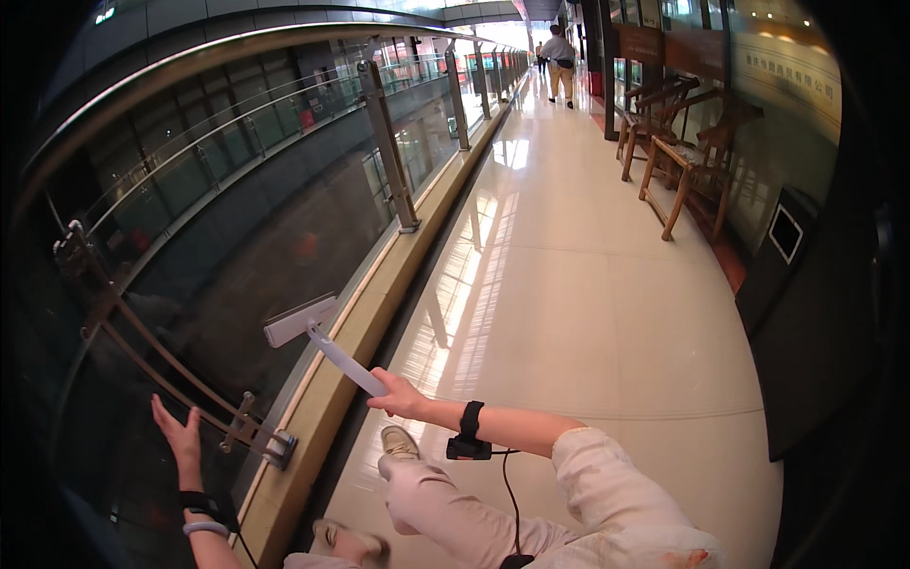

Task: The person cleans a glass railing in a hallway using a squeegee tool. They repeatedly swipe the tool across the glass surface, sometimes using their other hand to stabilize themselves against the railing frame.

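Note:
My right hand [399,395] grips the pale handle of a window squeegee [348,363]. Its wide white head [300,320] is at the glass panel [284,249] of a balustrade, near the bottom edge; whether it touches the glass I cannot tell. To the left, my left hand [178,430] is raised with its fingers apart and nothing in it. It is close to the metal railing post [170,370], and contact is not clear. Black straps with cables circle both forearms, and a pale bangle [206,528] is on the left wrist.
A stone curb [384,284] carries the balustrade, topped by a metal handrail [234,43]. Glossy tile floor [604,299] stretches ahead. Wooden chairs [682,156] and a dark upright bin-like box [768,277] line the right wall. Farther along is a person [559,60], with another beyond.

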Tool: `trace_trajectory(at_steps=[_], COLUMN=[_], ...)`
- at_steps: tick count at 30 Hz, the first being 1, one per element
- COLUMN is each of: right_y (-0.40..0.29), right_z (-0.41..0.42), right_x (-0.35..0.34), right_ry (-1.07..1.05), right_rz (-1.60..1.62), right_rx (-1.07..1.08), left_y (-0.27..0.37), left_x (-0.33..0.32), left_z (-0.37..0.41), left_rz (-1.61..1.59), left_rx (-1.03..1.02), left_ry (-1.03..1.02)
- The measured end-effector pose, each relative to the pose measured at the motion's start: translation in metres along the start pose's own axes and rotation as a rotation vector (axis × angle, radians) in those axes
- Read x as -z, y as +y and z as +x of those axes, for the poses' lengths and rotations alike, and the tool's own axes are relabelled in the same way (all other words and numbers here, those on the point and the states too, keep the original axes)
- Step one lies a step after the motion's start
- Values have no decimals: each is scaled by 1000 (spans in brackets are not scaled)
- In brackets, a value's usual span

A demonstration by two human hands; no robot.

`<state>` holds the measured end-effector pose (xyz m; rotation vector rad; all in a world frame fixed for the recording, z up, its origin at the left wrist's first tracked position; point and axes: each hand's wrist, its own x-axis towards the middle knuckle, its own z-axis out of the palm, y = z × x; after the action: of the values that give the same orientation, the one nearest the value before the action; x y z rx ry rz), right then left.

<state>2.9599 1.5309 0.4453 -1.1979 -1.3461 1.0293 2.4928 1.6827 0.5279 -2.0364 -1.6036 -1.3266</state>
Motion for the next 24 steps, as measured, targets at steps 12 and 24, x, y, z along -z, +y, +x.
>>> trace_trajectory(at_steps=[12,24], right_y=[6,-91], right_z=[43,173], right_x=[102,88], right_ry=[-61,-147], right_rz=[-92,-107], right_rx=[-70,111], left_y=[1,25], left_x=[-102,-55], left_z=[73,56], left_rz=[164,116], left_rx=[408,419], left_ry=[279,179])
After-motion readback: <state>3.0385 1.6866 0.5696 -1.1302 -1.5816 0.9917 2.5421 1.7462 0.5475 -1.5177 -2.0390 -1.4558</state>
